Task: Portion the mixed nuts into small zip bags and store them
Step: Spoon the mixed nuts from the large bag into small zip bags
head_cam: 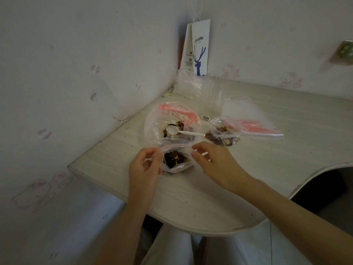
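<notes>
A small clear zip bag [176, 159] with a red seal strip holds dark mixed nuts and rests on the pale table [191, 197]. My left hand [145, 165] pinches its left top corner. My right hand [212, 159] pinches the right end of the seal strip. Behind it lies a large open bag [158, 121] with pink print and a few nuts left inside. A white plastic spoon [181, 131] lies with its bowl in that bag. To the right sits another small filled zip bag [224, 135].
A stack of flat clear zip bags [254, 121] lies at the right, clear plastic packaging [191, 85] in the corner, and a white paper coffee bag [198, 48] leans on the wall. Crumbs dot the table. The table's curved front edge is near my lap.
</notes>
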